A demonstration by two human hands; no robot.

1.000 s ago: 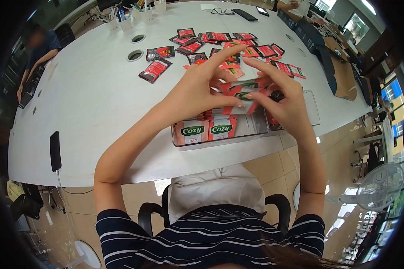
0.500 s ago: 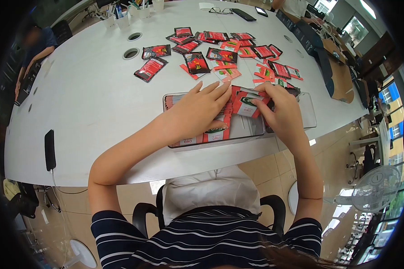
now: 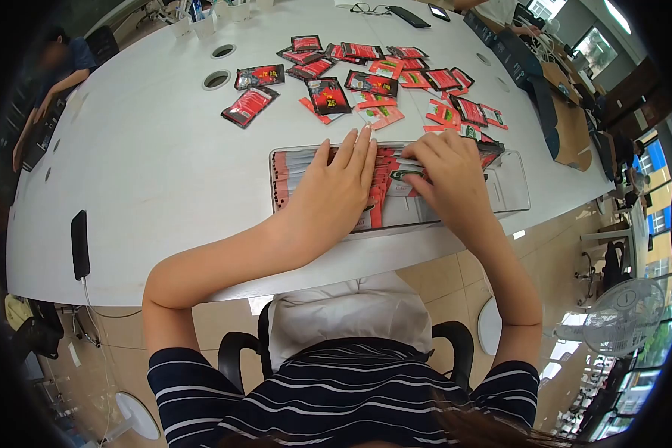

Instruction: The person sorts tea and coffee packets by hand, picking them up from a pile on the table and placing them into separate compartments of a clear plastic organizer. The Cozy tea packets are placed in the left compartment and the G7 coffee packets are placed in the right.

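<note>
The left hand [image 3: 330, 181] is lying nearly flat, fingers extended and close together, over a row of packets [image 3: 294, 161] without visibly gripping any. The right hand [image 3: 453, 170] is curling its bent fingers and thumb around a red-and-white packet [image 3: 402, 187] with a green label, pinching it at the right end of that row. Both the row and the pinched packet are sitting inside a clear box [image 3: 409, 225] near the front edge of the white surface [image 3: 157, 179]. A clear tray [image 3: 511, 197] is standing just to its right. Beyond the box, black-and-red sachets [image 3: 328, 95] are lying scattered among red packets [image 3: 381, 116]. Farther out, a black phone [image 3: 81, 245] is resting at left, a cardboard box [image 3: 571, 145] is standing at right, and glasses [image 3: 369, 9] are lying at the far side.
</note>
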